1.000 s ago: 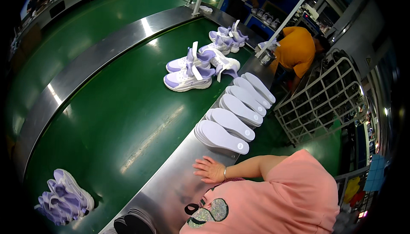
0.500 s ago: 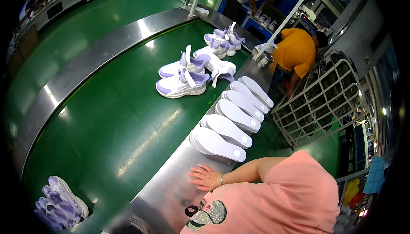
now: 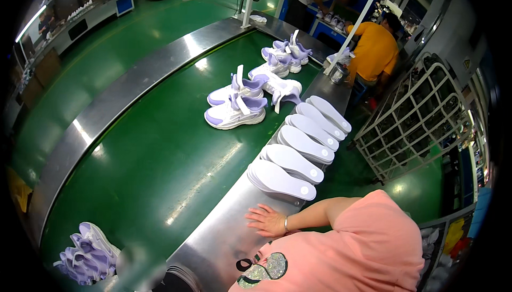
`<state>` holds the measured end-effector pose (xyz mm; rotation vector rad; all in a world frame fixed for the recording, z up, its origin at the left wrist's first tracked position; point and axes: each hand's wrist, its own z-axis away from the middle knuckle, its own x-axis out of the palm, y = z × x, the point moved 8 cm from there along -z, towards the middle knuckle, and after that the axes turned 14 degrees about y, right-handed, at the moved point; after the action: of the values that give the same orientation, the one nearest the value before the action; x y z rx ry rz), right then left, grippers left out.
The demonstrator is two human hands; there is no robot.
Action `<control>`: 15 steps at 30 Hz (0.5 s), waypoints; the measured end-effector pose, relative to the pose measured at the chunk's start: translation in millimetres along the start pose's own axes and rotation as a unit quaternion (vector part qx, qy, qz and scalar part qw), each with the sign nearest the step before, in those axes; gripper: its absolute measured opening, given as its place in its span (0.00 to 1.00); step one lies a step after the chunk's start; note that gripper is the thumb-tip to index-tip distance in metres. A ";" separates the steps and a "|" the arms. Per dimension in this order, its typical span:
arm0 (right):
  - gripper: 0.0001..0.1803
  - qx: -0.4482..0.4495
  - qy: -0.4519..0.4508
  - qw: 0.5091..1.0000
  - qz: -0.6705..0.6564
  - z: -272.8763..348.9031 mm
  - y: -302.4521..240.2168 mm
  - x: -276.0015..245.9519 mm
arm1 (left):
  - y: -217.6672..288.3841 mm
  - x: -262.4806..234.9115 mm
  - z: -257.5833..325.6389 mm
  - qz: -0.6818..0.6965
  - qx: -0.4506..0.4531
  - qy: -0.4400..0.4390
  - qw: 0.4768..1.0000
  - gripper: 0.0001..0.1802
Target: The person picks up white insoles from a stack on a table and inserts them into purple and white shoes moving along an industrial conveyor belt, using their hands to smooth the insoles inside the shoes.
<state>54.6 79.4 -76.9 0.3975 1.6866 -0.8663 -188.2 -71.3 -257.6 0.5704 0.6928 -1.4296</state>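
Here's the right hand (image 3: 266,220), open and flat on the metal ledge (image 3: 218,238), near the closest stack of insoles (image 3: 280,179); these look light and bendy (best pinched by the edges), perhaps prone to sliding apart. Left hand: out of sight, can't tell.

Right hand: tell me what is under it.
The metal ledge shows around the right hand, spread palm down; anything directly beneath the palm is covered and cannot be seen.
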 end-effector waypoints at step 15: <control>0.22 -0.038 0.119 0.992 -0.013 5.5 -0.5 -17.4 | -59.1 159.9 85.5 0.272 0.066 -0.002 0.960 0.18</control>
<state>63.2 78.2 -60.9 0.4407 1.9425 -0.7950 -237.8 -247.1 -312.3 0.7915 0.3928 -0.9628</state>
